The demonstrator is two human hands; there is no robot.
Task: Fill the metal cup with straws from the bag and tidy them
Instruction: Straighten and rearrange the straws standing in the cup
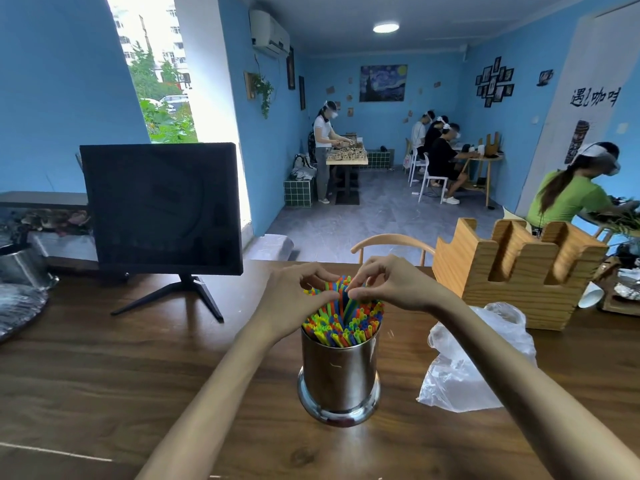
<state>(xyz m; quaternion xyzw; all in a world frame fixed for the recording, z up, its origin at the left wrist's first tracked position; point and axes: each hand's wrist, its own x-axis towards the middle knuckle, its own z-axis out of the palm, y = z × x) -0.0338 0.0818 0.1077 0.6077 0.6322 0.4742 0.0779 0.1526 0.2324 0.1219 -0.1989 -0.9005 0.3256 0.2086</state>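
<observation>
Metal cup (339,375) crammed with bright straws (343,323)

Left hand (298,292) and right hand (394,285) pinch the taller back straws; plastic bag (478,362) lies crumpled nearby.

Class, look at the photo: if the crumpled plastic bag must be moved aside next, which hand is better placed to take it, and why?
The right hand, probably: the plastic bag lies beside the right forearm, right of the metal cup. The left hand would cross over the straws.

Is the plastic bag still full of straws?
No, the plastic bag lies crumpled and looks empty, while the straws stand in the metal cup.
</observation>
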